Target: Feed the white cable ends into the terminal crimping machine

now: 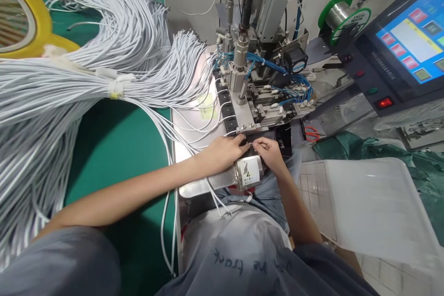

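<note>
At the front of a bench machine [239, 101], my left hand [227, 152] is closed, its fingertips pinching what looks like the end of a white cable. My right hand [270, 151] meets it from the right, thumb and finger pressed together at a tiny piece between the two hands. What exactly that piece is stays too small to tell. Several white cables [197, 130] run from the left into a row of black slots [226, 106] on the machine. Just below the hands is a metal box with a white label [249, 172].
Large tied bundles of white cables [128, 46] cover the green mat [114, 148] at left, beside a yellow racket-shaped object [43, 23]. To the right are a solder spool [342, 18], a touchscreen panel [409, 41], red-handled scissors [311, 133] and a white plastic bin [367, 194].
</note>
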A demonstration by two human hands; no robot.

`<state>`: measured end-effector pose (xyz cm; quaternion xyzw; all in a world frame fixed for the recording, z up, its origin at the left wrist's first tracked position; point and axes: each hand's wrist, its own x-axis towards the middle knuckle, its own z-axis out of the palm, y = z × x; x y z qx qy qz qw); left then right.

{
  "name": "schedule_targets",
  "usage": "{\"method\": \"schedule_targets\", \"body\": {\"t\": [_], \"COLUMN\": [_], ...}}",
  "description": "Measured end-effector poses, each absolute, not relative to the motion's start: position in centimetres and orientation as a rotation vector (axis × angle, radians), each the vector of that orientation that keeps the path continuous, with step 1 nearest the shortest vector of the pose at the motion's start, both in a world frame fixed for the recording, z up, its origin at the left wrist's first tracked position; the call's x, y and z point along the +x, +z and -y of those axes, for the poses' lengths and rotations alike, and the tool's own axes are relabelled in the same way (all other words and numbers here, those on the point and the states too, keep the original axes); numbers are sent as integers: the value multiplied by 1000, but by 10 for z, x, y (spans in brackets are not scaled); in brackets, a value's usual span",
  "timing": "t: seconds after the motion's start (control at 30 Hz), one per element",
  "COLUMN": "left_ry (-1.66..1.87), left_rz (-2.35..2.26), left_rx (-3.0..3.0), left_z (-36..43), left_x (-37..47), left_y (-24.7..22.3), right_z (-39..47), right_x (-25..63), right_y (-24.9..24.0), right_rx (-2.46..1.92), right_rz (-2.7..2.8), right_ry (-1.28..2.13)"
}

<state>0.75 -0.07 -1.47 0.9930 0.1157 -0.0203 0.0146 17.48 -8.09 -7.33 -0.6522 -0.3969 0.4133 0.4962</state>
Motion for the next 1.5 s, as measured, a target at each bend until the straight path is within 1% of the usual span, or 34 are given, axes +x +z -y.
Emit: {"method": "schedule_targets", "body": {"t": [0.23,0.5,0.7,0.97,1.1,1.23,1.37,1.5], "left_ry": [-30,-69,-84,-55,-25,-101,-148,-126], "left_rz": [-390,-353,-367,-337,-352,-385,-520,-528], "left_rx": [3140,3164,3152,3097,3087,3091,3099,3091], "left_z": [1,0,1,0,0,0,1,3], "left_x": [7,9,10,7,8,9,5,3], "left_y": [-20,-14,-13,-18,-19,-7,3,0], "right_z": [77,78,76,76,73,73,73,74], "right_x": [174,178,177,173,172,170,173,180], "right_y": [-76,-71,-73,-73,-73,-78,-82,-84], "right_rx": [-1585,-1588,-1607,-1590,-1596,-1551,-1530,-1601], "right_rz": [933,979,1025,913,867,916,1042,1145], "right_ry": [1041,1152,1103,1018,1132,1208,1173,1064]}}
